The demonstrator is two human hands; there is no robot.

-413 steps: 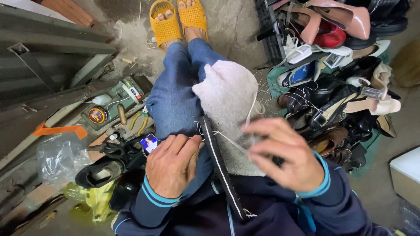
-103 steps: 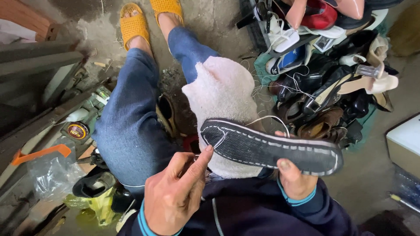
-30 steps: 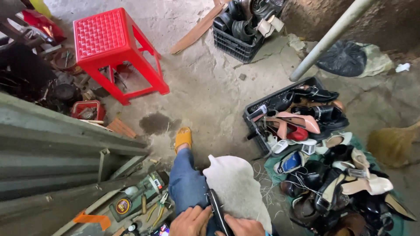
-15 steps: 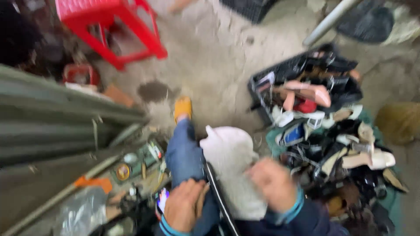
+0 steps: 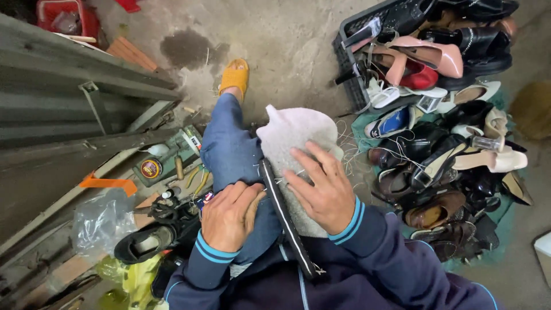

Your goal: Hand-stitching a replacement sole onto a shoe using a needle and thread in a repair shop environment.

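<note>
Stitching is partly along: left hand (image 5: 229, 215) is pinching thread at the black sole (image 5: 285, 215); right hand (image 5: 321, 186) is lying spread open on the grey cloth (image 5: 293, 135).

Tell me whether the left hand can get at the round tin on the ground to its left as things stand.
Probably yes. The left hand rests on the knee beside the black sole, holding nothing bulky, and the round tin lies uncovered among tools. Only the thigh and small clutter sit between; it would have to let go of the sole.
</note>
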